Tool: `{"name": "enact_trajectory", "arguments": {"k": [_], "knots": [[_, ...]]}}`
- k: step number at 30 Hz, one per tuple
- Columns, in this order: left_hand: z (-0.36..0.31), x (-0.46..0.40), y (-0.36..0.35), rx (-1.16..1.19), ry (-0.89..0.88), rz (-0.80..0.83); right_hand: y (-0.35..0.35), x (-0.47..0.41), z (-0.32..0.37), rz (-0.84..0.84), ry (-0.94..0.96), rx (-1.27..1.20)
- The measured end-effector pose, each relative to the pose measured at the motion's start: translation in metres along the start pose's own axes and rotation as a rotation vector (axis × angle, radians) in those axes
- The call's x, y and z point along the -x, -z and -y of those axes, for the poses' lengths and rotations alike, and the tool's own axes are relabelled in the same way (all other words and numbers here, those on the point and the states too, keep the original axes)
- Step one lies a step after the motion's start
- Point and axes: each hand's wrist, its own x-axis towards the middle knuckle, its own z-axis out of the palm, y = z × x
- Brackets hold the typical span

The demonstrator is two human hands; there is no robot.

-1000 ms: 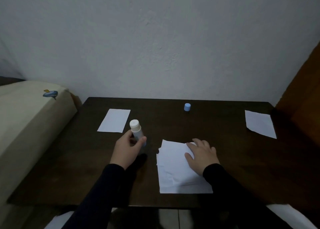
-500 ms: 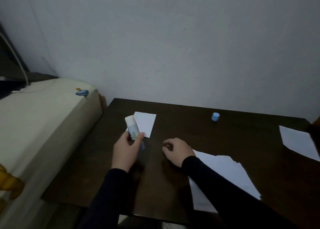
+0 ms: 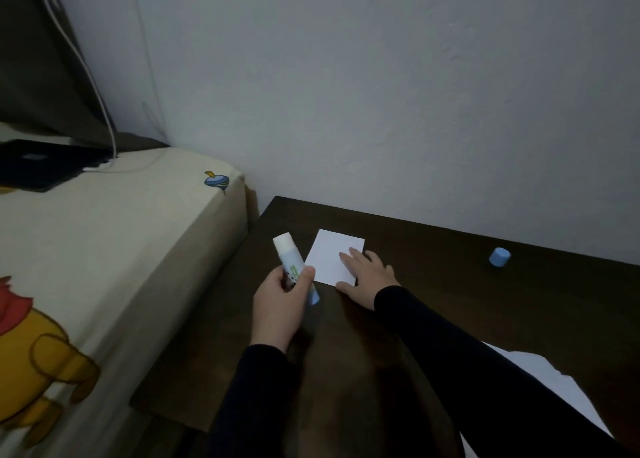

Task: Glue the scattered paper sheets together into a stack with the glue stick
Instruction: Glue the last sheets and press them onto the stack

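While the left hand [image 3: 280, 305] curls round one uncapped cylindrical glue stick [image 3: 290, 262], the right hand [image 3: 367, 277] lies flat, fingers straight, on one smooth square paper sheet [image 3: 332, 256] near the dark wooden table's [image 3: 450, 284] far left corner. One blue cap [image 3: 499, 257] stands by the far edge.

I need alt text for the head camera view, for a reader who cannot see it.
A person's right hand rests flat on a small white paper sheet on a dark wooden table, while the left hand grips an uncapped glue stick. The blue cap stands apart on the right; a paper stack lies nearer, and a bed is left.
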Motion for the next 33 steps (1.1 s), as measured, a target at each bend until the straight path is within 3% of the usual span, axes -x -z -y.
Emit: {"name": "enact_trajectory", "arguments": {"k": [4,11,16,23,26,33], "knots": [[0.002,-0.005,0.000,0.000,-0.006,0.033,-0.008,-0.008,0.001,0.028,-0.037,0.022],[0.001,-0.003,-0.002,0.005,-0.011,0.046,-0.020,0.002,0.003,-0.233,-0.096,0.011],[-0.011,0.000,-0.012,0.073,-0.005,0.082,-0.004,0.012,-0.005,-0.319,-0.091,0.013],[-0.029,0.021,-0.056,0.194,-0.068,0.148,0.043,0.047,-0.069,-0.470,-0.211,-0.034],[-0.030,0.030,-0.076,0.193,-0.103,0.175,0.058,0.072,-0.100,-0.464,-0.264,-0.007],[-0.023,0.043,-0.116,0.056,-0.150,0.310,0.043,0.110,-0.131,-0.263,-0.369,-0.008]]}}
